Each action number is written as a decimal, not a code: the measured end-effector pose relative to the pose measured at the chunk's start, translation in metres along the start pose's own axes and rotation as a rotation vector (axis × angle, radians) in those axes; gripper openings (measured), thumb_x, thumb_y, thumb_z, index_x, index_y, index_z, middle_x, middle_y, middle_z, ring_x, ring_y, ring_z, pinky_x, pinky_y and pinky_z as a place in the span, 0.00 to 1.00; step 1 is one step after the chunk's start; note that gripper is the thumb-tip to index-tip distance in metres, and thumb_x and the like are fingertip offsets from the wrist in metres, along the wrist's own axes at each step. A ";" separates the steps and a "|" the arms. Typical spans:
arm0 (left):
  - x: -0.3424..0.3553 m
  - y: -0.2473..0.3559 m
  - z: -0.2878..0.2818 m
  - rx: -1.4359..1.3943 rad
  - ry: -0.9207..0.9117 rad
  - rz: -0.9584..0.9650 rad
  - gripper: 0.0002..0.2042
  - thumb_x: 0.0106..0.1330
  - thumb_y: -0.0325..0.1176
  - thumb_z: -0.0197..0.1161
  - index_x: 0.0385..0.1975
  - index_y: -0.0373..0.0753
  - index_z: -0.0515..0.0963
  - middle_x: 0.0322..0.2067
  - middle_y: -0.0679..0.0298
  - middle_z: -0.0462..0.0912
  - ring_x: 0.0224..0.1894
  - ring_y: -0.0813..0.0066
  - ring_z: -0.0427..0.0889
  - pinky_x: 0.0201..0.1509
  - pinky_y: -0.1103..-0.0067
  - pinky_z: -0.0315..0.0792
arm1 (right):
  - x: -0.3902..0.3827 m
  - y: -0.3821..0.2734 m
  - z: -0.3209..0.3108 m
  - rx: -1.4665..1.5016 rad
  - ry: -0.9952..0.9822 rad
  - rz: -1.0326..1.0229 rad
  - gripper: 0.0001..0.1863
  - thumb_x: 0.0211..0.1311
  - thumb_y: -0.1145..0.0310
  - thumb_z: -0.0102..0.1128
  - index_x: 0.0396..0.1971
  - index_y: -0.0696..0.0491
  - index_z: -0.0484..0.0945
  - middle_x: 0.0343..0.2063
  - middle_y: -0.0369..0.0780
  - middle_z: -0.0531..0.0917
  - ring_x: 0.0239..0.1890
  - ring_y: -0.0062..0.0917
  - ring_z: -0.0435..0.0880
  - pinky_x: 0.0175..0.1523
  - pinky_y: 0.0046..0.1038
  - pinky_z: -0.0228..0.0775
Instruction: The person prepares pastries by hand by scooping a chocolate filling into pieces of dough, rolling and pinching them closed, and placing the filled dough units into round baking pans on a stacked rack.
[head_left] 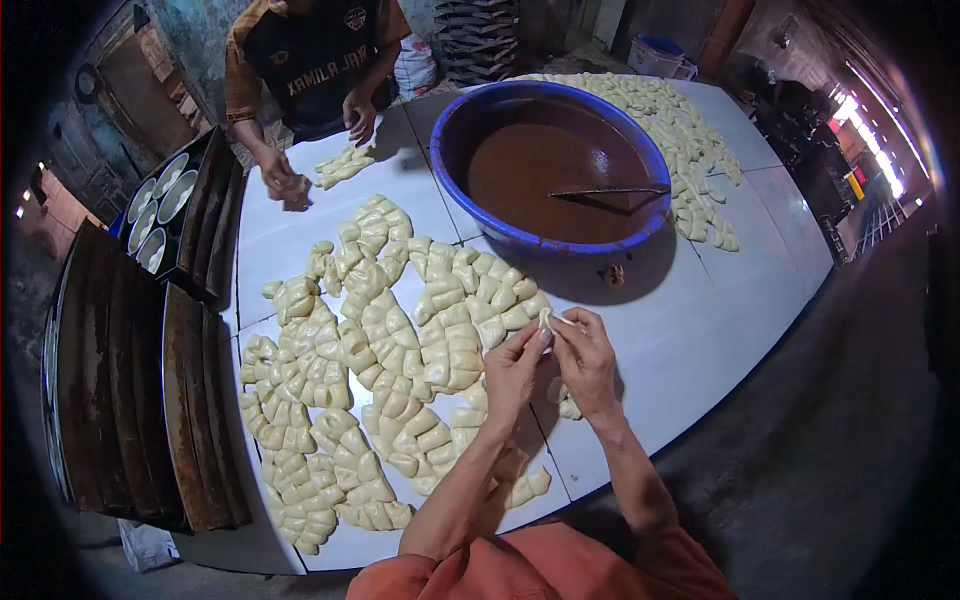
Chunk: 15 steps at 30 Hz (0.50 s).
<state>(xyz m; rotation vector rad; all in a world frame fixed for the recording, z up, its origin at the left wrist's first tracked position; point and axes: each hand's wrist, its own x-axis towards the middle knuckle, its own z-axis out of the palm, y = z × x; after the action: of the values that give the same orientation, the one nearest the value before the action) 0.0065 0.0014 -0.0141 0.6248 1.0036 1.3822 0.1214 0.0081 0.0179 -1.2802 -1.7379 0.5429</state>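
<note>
My left hand [512, 370] and my right hand [588, 362] are close together above the table. Both pinch a small piece of pale dough [546, 318] between their fingertips, one at each side of it. Left of my hands, many soft dough pieces [385, 330] lie pressed side by side in a broad patch. A few more dough pieces [568, 402] rest beneath my right wrist, partly hidden by it. Beyond my hands stands a wide blue basin [548, 243] holding a smooth brown filling [545, 175]. A dark flat tool [612, 192] leans in it against the right rim.
Another heap of dough pieces [690, 150] lies behind the basin on the white tabletop [720, 300]. Across the table a person [318, 70] stands by a small dough pile [345, 166]. Dark trays [120, 370] stand at the left edge, near round tins [178, 195].
</note>
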 end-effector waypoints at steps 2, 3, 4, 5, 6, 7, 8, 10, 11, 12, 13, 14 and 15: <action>-0.006 0.013 0.008 0.068 0.006 0.161 0.15 0.67 0.31 0.64 0.49 0.31 0.80 0.38 0.64 0.84 0.38 0.83 0.80 0.40 0.85 0.76 | 0.002 0.004 -0.001 -0.067 0.057 -0.056 0.10 0.58 0.77 0.62 0.40 0.57 0.83 0.41 0.43 0.79 0.43 0.32 0.81 0.45 0.30 0.74; -0.003 0.012 0.007 0.072 0.006 0.162 0.15 0.67 0.31 0.64 0.49 0.31 0.80 0.38 0.64 0.84 0.38 0.83 0.80 0.40 0.85 0.76 | 0.004 0.007 0.000 -0.137 0.110 -0.112 0.09 0.59 0.75 0.62 0.39 0.56 0.83 0.35 0.41 0.81 0.40 0.33 0.81 0.41 0.28 0.75; 0.000 0.015 0.006 0.048 -0.008 0.083 0.15 0.66 0.33 0.65 0.49 0.31 0.80 0.38 0.65 0.84 0.38 0.82 0.81 0.40 0.84 0.76 | 0.004 0.009 0.003 0.020 0.077 0.029 0.08 0.61 0.74 0.62 0.39 0.57 0.82 0.28 0.39 0.81 0.37 0.27 0.81 0.39 0.25 0.73; 0.003 0.018 0.006 0.023 -0.022 0.004 0.16 0.66 0.34 0.66 0.49 0.32 0.81 0.38 0.65 0.84 0.38 0.81 0.81 0.40 0.83 0.77 | 0.003 0.010 0.002 0.021 0.079 0.031 0.08 0.61 0.74 0.62 0.39 0.57 0.82 0.28 0.39 0.81 0.37 0.27 0.81 0.39 0.25 0.73; 0.005 0.023 0.003 0.086 -0.036 -0.034 0.16 0.65 0.38 0.67 0.47 0.34 0.82 0.36 0.66 0.84 0.37 0.82 0.81 0.36 0.83 0.77 | 0.003 0.011 0.000 0.337 0.003 0.259 0.09 0.62 0.73 0.62 0.40 0.58 0.81 0.28 0.38 0.82 0.38 0.23 0.80 0.40 0.23 0.73; 0.009 0.031 -0.001 0.088 -0.031 -0.030 0.16 0.65 0.38 0.67 0.47 0.34 0.82 0.36 0.66 0.84 0.37 0.82 0.81 0.36 0.83 0.77 | 0.006 0.007 -0.001 0.658 -0.082 0.482 0.09 0.63 0.72 0.62 0.41 0.59 0.81 0.28 0.37 0.82 0.39 0.20 0.79 0.42 0.22 0.73; 0.012 0.037 -0.006 0.097 -0.095 -0.109 0.16 0.65 0.39 0.67 0.45 0.34 0.82 0.34 0.67 0.84 0.35 0.83 0.80 0.34 0.84 0.77 | 0.008 -0.006 -0.011 0.707 -0.161 0.593 0.12 0.63 0.72 0.62 0.44 0.61 0.80 0.34 0.36 0.83 0.39 0.16 0.77 0.44 0.22 0.73; 0.012 0.048 -0.008 0.135 -0.130 -0.164 0.14 0.65 0.40 0.67 0.43 0.36 0.82 0.30 0.71 0.81 0.31 0.87 0.78 0.30 0.87 0.75 | 0.001 -0.005 -0.015 0.648 -0.184 0.384 0.13 0.63 0.72 0.63 0.45 0.61 0.80 0.36 0.37 0.83 0.39 0.17 0.78 0.44 0.21 0.73; 0.012 0.050 -0.009 0.136 -0.130 -0.164 0.14 0.65 0.40 0.67 0.43 0.36 0.82 0.30 0.71 0.81 0.31 0.87 0.78 0.30 0.87 0.75 | -0.004 -0.003 -0.020 0.581 -0.200 0.179 0.14 0.62 0.72 0.64 0.46 0.61 0.80 0.38 0.38 0.83 0.40 0.17 0.78 0.44 0.21 0.73; 0.013 0.050 -0.011 0.111 -0.182 -0.187 0.15 0.66 0.40 0.67 0.45 0.37 0.82 0.30 0.71 0.81 0.32 0.87 0.78 0.30 0.87 0.75 | -0.009 0.005 -0.025 0.474 -0.278 0.123 0.17 0.61 0.73 0.65 0.50 0.59 0.79 0.44 0.40 0.81 0.41 0.19 0.80 0.46 0.22 0.73; 0.013 0.048 -0.011 0.085 -0.238 -0.215 0.15 0.66 0.40 0.66 0.46 0.37 0.81 0.31 0.71 0.81 0.32 0.87 0.78 0.30 0.87 0.75 | -0.010 0.011 -0.026 0.471 -0.274 0.126 0.17 0.61 0.73 0.65 0.50 0.59 0.79 0.44 0.40 0.81 0.41 0.19 0.80 0.46 0.22 0.73; 0.013 0.045 -0.011 0.115 -0.232 -0.224 0.14 0.67 0.38 0.65 0.47 0.36 0.81 0.34 0.68 0.83 0.33 0.85 0.79 0.31 0.86 0.76 | -0.011 0.017 -0.026 0.425 -0.247 0.043 0.19 0.60 0.73 0.66 0.52 0.57 0.78 0.46 0.41 0.80 0.41 0.20 0.79 0.46 0.22 0.73; 0.007 0.042 -0.009 0.115 -0.238 -0.228 0.14 0.67 0.38 0.65 0.47 0.36 0.81 0.34 0.68 0.83 0.33 0.85 0.79 0.31 0.86 0.76 | -0.011 0.024 -0.026 0.378 -0.218 -0.040 0.22 0.59 0.73 0.68 0.54 0.55 0.77 0.48 0.41 0.78 0.41 0.20 0.79 0.46 0.22 0.72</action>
<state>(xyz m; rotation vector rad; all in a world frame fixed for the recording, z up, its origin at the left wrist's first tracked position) -0.0229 0.0125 0.0160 0.7189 0.9350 1.0301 0.1571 0.0034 0.0086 -0.9439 -1.7273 0.9664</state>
